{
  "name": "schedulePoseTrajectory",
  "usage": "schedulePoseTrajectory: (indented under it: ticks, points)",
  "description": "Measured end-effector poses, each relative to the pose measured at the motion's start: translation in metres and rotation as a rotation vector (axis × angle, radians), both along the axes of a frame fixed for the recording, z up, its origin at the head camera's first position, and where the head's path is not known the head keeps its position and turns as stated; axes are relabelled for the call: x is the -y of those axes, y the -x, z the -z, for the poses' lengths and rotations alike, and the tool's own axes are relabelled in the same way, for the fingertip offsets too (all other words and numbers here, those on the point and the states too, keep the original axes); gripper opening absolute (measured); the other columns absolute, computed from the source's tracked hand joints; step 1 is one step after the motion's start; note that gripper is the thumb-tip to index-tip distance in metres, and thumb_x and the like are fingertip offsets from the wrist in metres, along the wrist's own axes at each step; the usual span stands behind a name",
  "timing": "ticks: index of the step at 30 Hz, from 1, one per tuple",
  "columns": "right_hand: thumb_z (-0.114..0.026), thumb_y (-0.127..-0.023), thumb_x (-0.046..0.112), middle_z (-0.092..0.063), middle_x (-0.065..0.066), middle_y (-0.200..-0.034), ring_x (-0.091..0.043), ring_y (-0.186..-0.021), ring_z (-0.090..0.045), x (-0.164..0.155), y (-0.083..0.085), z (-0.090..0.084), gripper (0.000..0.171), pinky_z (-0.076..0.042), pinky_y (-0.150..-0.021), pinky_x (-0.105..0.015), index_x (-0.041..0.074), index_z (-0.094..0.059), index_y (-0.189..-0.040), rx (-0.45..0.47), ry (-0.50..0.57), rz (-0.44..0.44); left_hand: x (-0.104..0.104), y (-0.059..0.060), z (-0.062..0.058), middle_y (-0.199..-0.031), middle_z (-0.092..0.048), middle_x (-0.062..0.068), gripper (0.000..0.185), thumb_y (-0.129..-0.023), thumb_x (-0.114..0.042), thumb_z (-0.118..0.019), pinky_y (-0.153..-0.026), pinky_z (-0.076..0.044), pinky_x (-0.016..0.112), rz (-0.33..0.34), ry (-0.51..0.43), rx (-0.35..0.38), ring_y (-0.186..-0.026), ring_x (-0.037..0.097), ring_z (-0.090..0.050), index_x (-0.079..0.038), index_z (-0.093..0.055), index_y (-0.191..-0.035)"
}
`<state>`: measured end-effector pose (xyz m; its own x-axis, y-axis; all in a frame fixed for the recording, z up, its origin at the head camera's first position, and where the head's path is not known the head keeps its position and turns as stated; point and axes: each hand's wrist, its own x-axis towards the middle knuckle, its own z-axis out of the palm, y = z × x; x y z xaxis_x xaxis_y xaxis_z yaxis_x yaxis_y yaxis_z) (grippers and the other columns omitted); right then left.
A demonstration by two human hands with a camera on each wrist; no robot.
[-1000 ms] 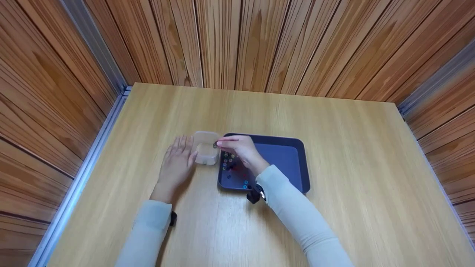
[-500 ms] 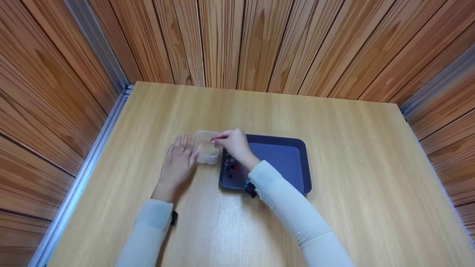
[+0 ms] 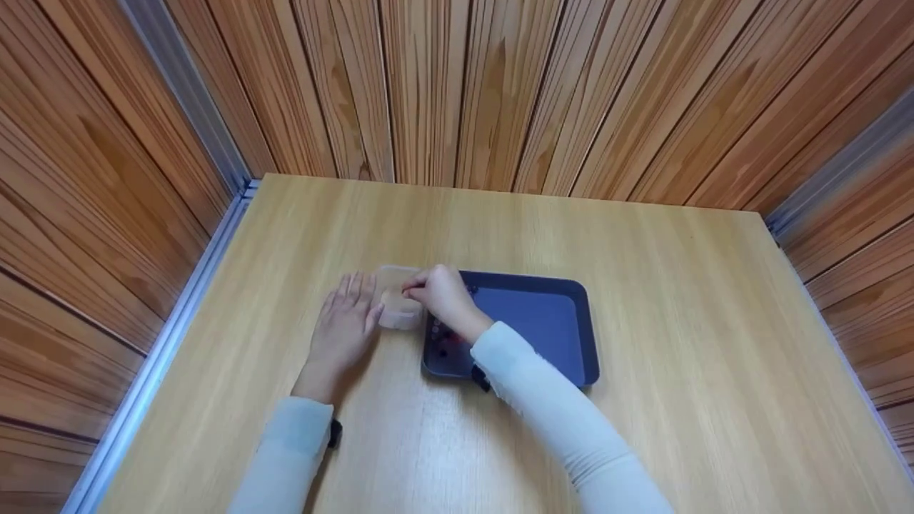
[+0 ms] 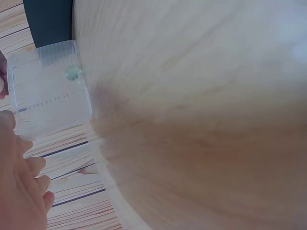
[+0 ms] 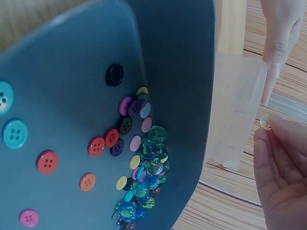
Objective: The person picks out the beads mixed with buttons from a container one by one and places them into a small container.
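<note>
The right hand (image 3: 444, 296) has shifted farther over the clear box (image 3: 398, 319), fingers pinching a glassy piece (image 5: 265, 121), the left hand (image 3: 345, 325) straight-fingered.

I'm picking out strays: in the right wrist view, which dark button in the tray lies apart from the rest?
The black button highest in that view: it lies alone, whereas the other dark buttons crowd against neighbours.

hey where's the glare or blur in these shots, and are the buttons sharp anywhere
Right wrist: buttons fairly sharp, many showing their holes; head: soft glare on the near table; left wrist: table blurred, washed out toward upper right, shadowed lower down.
</note>
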<state>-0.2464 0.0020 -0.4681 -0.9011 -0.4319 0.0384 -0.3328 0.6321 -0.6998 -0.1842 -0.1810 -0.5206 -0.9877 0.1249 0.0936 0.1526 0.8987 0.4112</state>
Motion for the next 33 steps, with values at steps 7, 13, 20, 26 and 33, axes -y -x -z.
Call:
schedulePoseTrajectory:
  ticks: [7, 13, 20, 26, 33]
  points:
    - [-0.072, -0.089, 0.004, -0.078, -0.011, -0.101, -0.022, -0.096, -0.074, 0.001, 0.0, -0.001, 0.012, -0.061, -0.081, -0.031, 0.001, -0.079, -0.098, -0.019, -0.018, -0.017, -0.001, -0.001, -0.002, -0.165, -0.02, 0.018, 0.061, -0.108, -0.04, -0.034, -0.126, -0.014, 0.055, -0.004, -0.019, 0.037, -0.155, 0.037, -0.012, -0.008, -0.023, -0.158]
    - [-0.072, -0.089, 0.005, -0.078, -0.01, -0.101, -0.022, -0.096, -0.074, 0.001, 0.0, -0.001, 0.012, -0.061, -0.081, -0.031, 0.002, -0.08, -0.098, -0.023, -0.033, -0.03, 0.0, -0.001, 0.0, -0.165, -0.02, 0.018, 0.06, -0.108, -0.039, -0.035, -0.126, -0.014, 0.055, -0.003, -0.017, 0.029, -0.155, 0.037, -0.013, -0.01, -0.023, -0.159]
    - [-0.072, -0.089, 0.005, -0.077, -0.012, -0.103, -0.023, -0.098, -0.074, 0.001, -0.001, 0.0, 0.014, -0.061, -0.081, -0.03, 0.001, -0.079, -0.101, -0.004, -0.022, -0.026, 0.0, -0.002, 0.0, -0.165, -0.02, 0.018, 0.059, -0.108, -0.038, -0.035, -0.126, -0.013, 0.054, -0.012, -0.014, 0.03, -0.155, 0.036, -0.011, -0.01, -0.023, -0.159]
    - [-0.071, -0.089, 0.004, -0.077, -0.013, -0.104, -0.024, -0.099, -0.074, -0.004, 0.0, -0.001, 0.016, -0.061, -0.081, -0.029, 0.002, -0.078, -0.103, 0.029, 0.011, 0.011, 0.0, -0.003, 0.0, -0.165, -0.019, 0.019, 0.061, -0.108, -0.039, -0.034, -0.126, -0.013, 0.055, -0.005, -0.006, 0.04, -0.155, 0.037, -0.011, -0.009, -0.021, -0.159]
    - [-0.075, -0.088, 0.009, -0.078, -0.012, -0.101, -0.024, -0.097, -0.074, -0.017, 0.001, -0.001, 0.015, -0.06, -0.081, -0.026, 0.002, -0.079, -0.101, 0.129, 0.159, 0.136, 0.0, -0.001, -0.001, -0.166, -0.016, 0.018, 0.063, -0.108, -0.044, -0.03, -0.126, -0.012, 0.055, -0.012, -0.006, 0.073, -0.156, 0.036, -0.007, -0.01, -0.018, -0.159]
